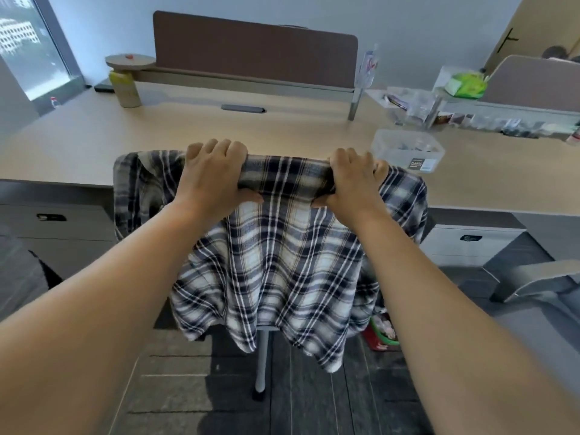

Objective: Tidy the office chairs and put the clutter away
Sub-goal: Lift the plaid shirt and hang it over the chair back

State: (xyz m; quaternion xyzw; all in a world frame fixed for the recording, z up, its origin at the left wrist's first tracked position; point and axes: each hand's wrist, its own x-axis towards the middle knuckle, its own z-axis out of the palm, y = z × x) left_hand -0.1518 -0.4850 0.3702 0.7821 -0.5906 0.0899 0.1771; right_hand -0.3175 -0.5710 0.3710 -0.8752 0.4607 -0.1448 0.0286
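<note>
Two bare forearms reach forward. The left hand and right hand each grip the top of one chair back through one plaid shirt draped over it. Beyond, one desk holds one clear plastic box.

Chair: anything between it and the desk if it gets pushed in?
Nothing visible does. Both hands, left hand and right hand, grip the chair top through the plaid shirt. The desk edge lies just ahead; the space underneath is hidden by the shirt.
</note>
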